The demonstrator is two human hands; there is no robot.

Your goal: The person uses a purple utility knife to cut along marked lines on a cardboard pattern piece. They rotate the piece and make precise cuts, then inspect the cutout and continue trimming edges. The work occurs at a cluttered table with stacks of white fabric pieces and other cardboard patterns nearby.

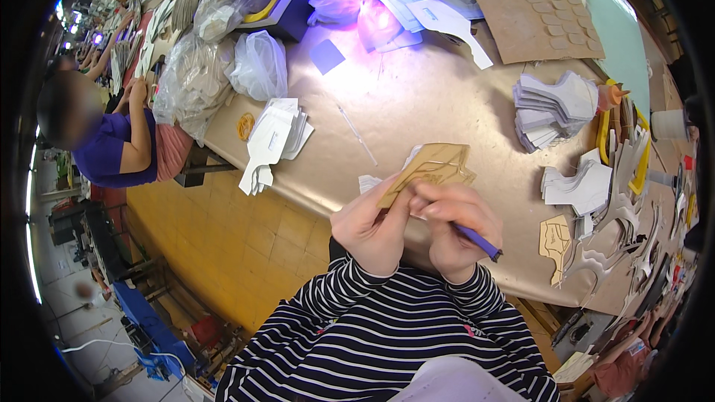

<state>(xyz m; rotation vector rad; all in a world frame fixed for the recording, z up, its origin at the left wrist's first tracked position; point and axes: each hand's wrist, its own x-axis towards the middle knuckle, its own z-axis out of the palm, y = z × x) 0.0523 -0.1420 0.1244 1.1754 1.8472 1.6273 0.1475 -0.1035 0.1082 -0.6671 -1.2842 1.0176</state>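
Above the table's near edge, my left hand (371, 237) is closed round a tan cut-out template (441, 155) with dark outlines and slots. White material (368, 183) shows beside the template, next to my left hand; I cannot tell how the two are joined. My right hand (460, 225) comes up against the template's lower edge, fingers bent, gripping a purple pen-like tool (479, 241). The tool's dark back end points down to the right, and its tip is hidden by my fingers.
Stacks of white cut pieces lie left (272, 138) and right (555, 108). A second tan template (554, 244) rests at the right, near curved pieces (622, 216). A thin white stick (357, 136) and plastic bags (258, 65) lie farther off. Another person (123, 138) sits at the left.
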